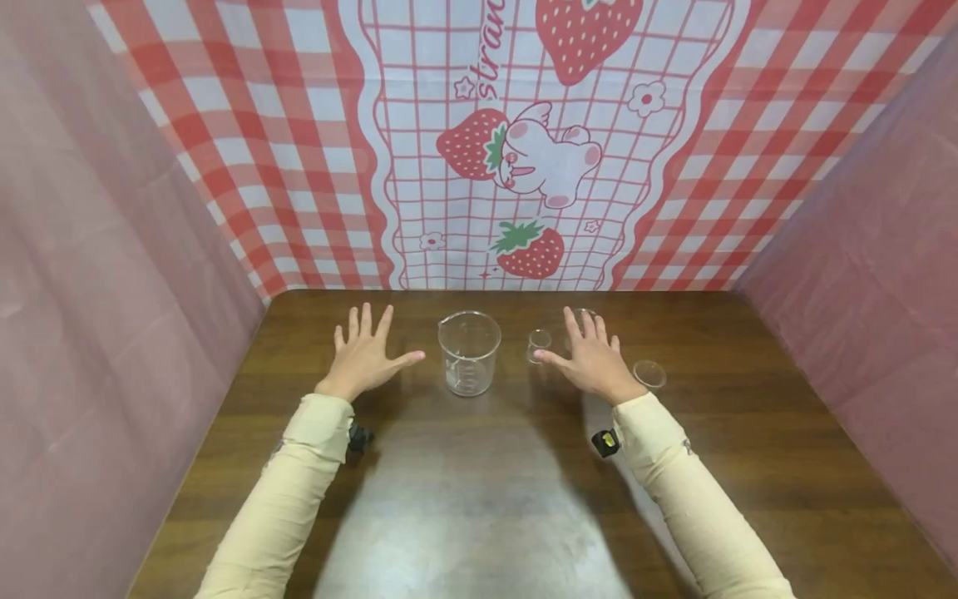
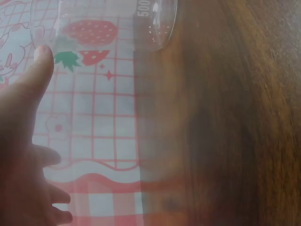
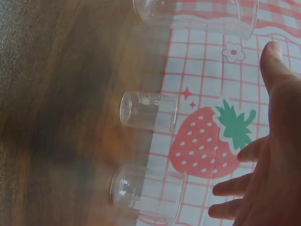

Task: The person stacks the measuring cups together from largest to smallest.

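A large clear glass beaker stands upright on the wooden table between the two hands; the marking 500 shows on the beaker in the left wrist view. To its left my left hand spreads its fingers, holding nothing, the thumb pointing toward the glass. My right hand, likewise spread and holding nothing, is nearest a small beaker. Partly hidden behind that hand is a medium beaker, which shows more fully in the right wrist view as a clear beaker beside the small one.
Right of the right hand, a round clear glass piece sits on the table; its exact kind is unclear. A checked strawberry-print cloth hangs along the back edge. Pink curtains flank both sides.
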Available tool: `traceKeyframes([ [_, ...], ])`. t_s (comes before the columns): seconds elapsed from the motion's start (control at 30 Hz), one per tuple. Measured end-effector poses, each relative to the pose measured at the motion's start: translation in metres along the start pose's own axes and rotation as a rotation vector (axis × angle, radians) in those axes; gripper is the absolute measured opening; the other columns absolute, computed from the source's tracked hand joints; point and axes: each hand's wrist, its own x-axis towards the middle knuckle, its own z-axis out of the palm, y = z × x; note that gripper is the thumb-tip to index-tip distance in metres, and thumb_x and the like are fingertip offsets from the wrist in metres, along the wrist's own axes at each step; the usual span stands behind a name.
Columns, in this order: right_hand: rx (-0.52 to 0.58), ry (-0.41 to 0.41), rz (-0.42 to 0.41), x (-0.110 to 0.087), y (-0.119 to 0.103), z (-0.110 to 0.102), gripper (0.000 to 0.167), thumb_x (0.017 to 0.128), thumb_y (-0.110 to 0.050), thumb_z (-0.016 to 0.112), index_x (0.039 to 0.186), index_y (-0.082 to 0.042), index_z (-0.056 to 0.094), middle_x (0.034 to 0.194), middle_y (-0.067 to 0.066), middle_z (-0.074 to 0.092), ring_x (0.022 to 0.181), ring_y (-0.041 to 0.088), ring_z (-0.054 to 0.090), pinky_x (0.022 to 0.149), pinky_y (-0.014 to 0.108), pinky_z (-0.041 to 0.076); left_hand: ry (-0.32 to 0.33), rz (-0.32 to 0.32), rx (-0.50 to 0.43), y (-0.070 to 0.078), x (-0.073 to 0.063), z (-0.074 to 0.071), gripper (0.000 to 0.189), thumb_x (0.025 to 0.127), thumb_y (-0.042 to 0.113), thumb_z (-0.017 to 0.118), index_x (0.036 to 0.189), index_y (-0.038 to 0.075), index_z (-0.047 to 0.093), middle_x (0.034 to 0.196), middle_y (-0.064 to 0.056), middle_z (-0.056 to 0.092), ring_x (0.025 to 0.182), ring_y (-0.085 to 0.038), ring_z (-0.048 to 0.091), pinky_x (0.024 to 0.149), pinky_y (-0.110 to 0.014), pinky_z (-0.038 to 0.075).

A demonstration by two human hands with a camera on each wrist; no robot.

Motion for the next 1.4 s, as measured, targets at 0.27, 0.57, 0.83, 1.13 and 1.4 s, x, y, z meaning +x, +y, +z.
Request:
traceKeyframes([
  [0.27, 0.004, 0.014, -0.027, 0.001, -0.003, 0.001, 0.103, 0.087, -0.07, 0.051, 0.157, -0.008, 0.007, 0.159, 0.029, 0.013, 0.148, 0.046, 0.008, 0.116, 0.071, 0.013, -0.017, 0.005, -0.023, 0.002, 0.0, 0.0, 0.11, 0.081, 0.08, 0.047, 0.158, 0.014, 0.004, 0.161, -0.028, -0.007, 0.149, -0.046, -0.006, 0.118, -0.069, 0.004],
  [0.57, -0.024, 0.053, -0.068, 0.0, -0.006, 0.004, 0.103, 0.087, -0.066, 0.056, 0.156, -0.004, 0.011, 0.157, 0.031, 0.019, 0.146, 0.049, 0.015, 0.12, 0.065, 0.013, 0.004, 0.029, -0.028, 0.004, 0.0, 0.0, 0.11, 0.08, 0.079, 0.051, 0.158, 0.013, 0.008, 0.162, -0.024, -0.003, 0.151, -0.041, -0.005, 0.118, -0.069, 0.005],
  [0.83, -0.054, 0.083, -0.101, -0.003, -0.015, 0.007, 0.104, 0.086, -0.065, 0.059, 0.155, -0.002, 0.014, 0.156, 0.032, 0.02, 0.145, 0.052, 0.017, 0.119, 0.066, 0.014, -0.008, 0.042, -0.048, 0.01, -0.001, -0.002, 0.112, 0.08, 0.078, 0.052, 0.158, 0.012, 0.006, 0.162, -0.025, -0.004, 0.15, -0.043, -0.004, 0.119, -0.067, 0.005],
  [1.13, -0.014, 0.089, -0.121, -0.001, -0.021, 0.013, 0.104, 0.086, -0.064, 0.059, 0.155, 0.0, 0.013, 0.158, 0.03, 0.02, 0.147, 0.047, 0.016, 0.121, 0.06, 0.015, 0.001, 0.098, -0.092, 0.02, -0.001, 0.001, 0.113, 0.081, 0.071, 0.059, 0.157, 0.008, 0.005, 0.163, -0.022, -0.001, 0.152, -0.039, 0.002, 0.121, -0.062, 0.009],
  [1.4, 0.038, 0.096, -0.166, 0.001, -0.028, 0.017, 0.103, 0.086, -0.061, 0.062, 0.155, 0.0, 0.015, 0.158, 0.025, 0.025, 0.147, 0.042, 0.021, 0.123, 0.055, 0.018, 0.026, 0.129, -0.161, 0.028, 0.002, 0.008, 0.114, 0.078, 0.066, 0.068, 0.157, 0.008, 0.01, 0.163, -0.02, 0.009, 0.15, -0.04, 0.014, 0.12, -0.063, 0.016],
])
